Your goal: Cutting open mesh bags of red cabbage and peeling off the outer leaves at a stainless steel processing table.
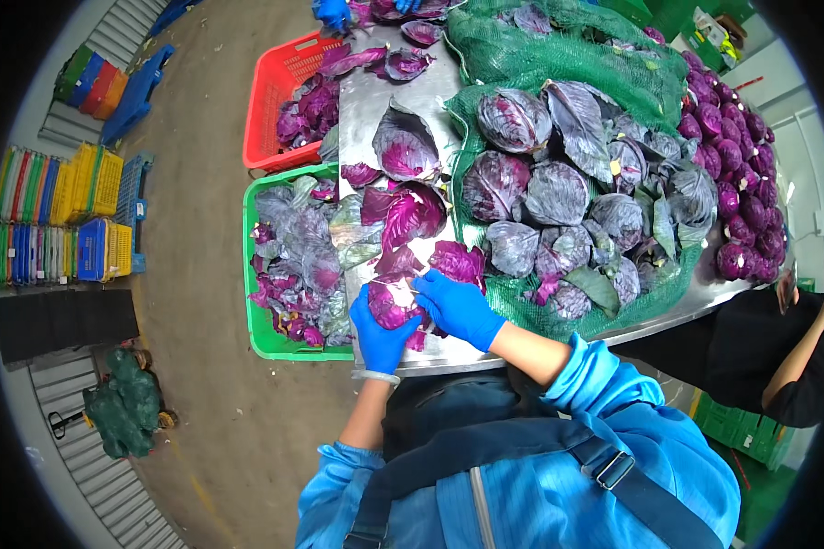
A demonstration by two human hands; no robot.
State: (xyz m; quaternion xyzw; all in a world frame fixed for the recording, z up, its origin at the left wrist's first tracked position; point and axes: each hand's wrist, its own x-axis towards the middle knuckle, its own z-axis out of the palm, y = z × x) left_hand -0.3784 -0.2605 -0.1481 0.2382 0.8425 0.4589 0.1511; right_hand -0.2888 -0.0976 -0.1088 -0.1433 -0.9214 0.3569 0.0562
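Near the front edge of the metal table (446,357), my left hand (384,333) in a blue glove holds a red cabbage head (390,302) from the left and below. My right hand (460,309), gloved too, has its fingers at the pale stem end of that head; a thin light-coloured item shows there, too small to name. Loose purple cabbage leaves (412,213) lie just beyond my hands. To the right, untrimmed red cabbages (556,192) with dark outer leaves rest on a green mesh sack (508,295).
A green crate (250,274) and a red crate (257,117), both holding leaves, stand along the table's left side. Peeled cabbages (728,151) are heaped at the far right. Another person's gloved hands (333,14) work at the top; a person in black (741,350) stands at right.
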